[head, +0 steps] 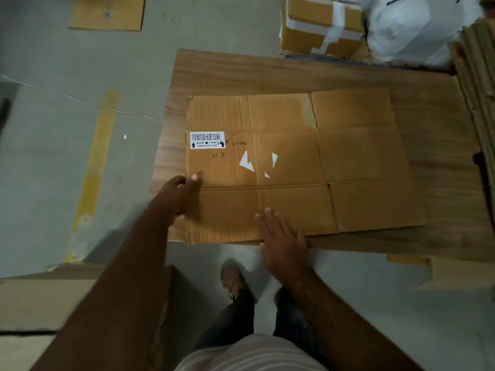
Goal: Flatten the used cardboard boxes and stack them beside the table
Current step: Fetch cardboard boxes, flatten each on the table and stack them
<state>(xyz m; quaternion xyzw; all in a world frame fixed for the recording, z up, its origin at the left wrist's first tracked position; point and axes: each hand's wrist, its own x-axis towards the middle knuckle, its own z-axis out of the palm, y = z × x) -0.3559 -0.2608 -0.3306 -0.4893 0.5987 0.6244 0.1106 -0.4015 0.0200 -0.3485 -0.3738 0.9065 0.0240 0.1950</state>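
The flattened box point(302, 167) lies spread on the wooden surface point(267, 73), its near edge at the surface's front. A white label point(207, 140) sits at its left side, the print too small to read; pen scrawl beside it is hard to make out. The left hand point(178, 195) grips the box's left edge, fingers curled around it. The right hand point(282, 243) rests flat on the near flap, fingers straight. At the far right a stack of cardboard point(479, 84) is cut off by the frame.

a warehouse floor; yellow floor line point(92, 178); taped cartons point(318, 25); stacked flat cardboard point(479, 84)
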